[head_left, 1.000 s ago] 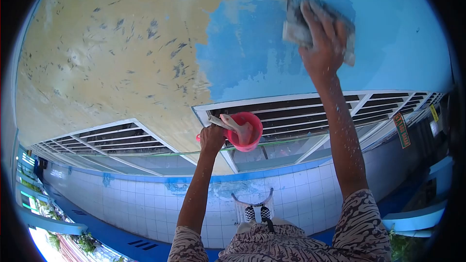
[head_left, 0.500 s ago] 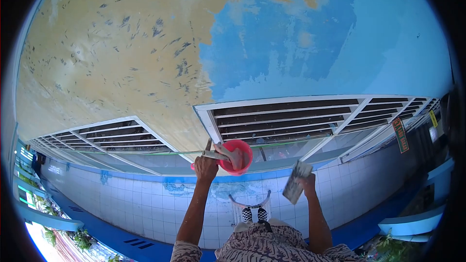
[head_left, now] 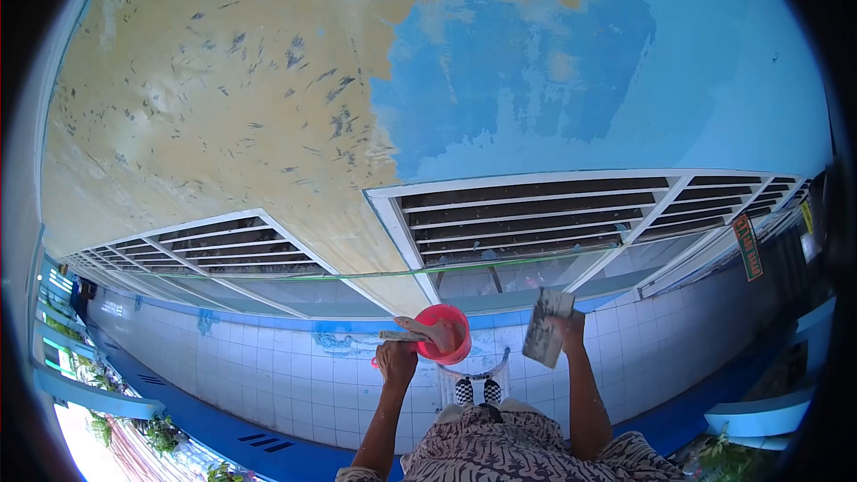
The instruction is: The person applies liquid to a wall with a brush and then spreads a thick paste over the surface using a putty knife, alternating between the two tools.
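Red cup has dropped between left hand, closed on handle, and right hand clasping block.

I held my left hand closed, well apart from the curled fingers of my right hand, both forearms behind them.

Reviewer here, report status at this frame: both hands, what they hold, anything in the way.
Left hand: gripping red container, brush inside. Right hand: holding flat block, off the wall. Nothing visible between block and container.
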The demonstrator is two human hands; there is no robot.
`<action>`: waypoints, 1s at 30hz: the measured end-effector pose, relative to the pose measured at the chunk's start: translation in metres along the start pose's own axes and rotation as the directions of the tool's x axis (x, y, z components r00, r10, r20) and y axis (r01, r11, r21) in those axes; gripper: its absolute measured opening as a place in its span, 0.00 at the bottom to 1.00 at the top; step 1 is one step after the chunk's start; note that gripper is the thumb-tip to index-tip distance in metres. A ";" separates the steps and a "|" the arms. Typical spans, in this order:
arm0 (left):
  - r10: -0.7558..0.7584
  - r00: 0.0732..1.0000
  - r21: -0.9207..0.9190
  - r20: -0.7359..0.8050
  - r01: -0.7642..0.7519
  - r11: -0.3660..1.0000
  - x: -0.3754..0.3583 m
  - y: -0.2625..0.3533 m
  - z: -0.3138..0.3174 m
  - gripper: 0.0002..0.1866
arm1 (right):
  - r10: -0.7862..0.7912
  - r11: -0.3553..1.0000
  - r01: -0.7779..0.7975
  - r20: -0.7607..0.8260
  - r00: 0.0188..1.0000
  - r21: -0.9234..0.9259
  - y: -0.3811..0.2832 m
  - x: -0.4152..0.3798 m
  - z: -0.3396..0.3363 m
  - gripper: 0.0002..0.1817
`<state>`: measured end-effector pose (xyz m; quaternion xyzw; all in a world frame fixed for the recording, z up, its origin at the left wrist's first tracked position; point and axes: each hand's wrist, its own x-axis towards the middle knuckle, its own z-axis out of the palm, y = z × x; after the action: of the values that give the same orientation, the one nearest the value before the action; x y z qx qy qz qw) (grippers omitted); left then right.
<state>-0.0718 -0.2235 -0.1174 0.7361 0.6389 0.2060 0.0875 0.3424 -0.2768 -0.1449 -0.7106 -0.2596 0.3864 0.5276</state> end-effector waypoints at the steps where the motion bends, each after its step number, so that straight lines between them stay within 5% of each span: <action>1: -0.020 0.999 -0.009 0.028 0.020 1.000 -0.002 0.005 -0.003 0.07 | 0.014 0.964 -0.025 0.041 0.999 0.263 -0.029 0.001 0.012 0.15; 6: -0.027 0.993 -0.085 0.117 0.037 0.996 -0.005 0.033 -0.019 0.11 | -0.035 0.697 -0.016 0.057 0.998 0.717 -0.115 0.034 0.047 0.22; 8: -0.091 0.964 -0.092 0.252 0.118 0.989 -0.006 0.027 -0.012 0.17 | -0.003 0.654 -0.023 0.033 0.999 0.756 -0.137 0.043 0.056 0.24; 13: -0.161 0.941 -0.118 0.299 0.204 0.972 0.004 0.050 -0.039 0.23 | 0.074 0.508 -0.079 0.048 0.996 0.858 -0.177 0.043 0.065 0.25; 19: -0.161 0.937 -0.179 0.309 0.224 0.958 0.007 0.052 -0.050 0.26 | -0.076 0.578 0.066 -0.027 0.997 0.814 -0.189 0.068 0.076 0.23; 27: -0.074 0.955 -0.230 0.287 0.143 0.963 0.012 0.043 -0.059 0.30 | 0.003 0.549 0.037 -0.046 0.999 0.835 -0.221 0.098 0.100 0.22; 30: -0.157 0.952 -0.305 0.264 0.237 0.923 0.020 0.066 -0.077 0.30 | -0.011 0.535 0.012 -0.007 1.000 0.845 -0.215 0.093 0.103 0.21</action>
<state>-0.0424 -0.2252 -0.0180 0.6613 0.6512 0.2124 0.3057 0.3190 -0.0814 0.0194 -0.3666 -0.0456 0.4600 0.8074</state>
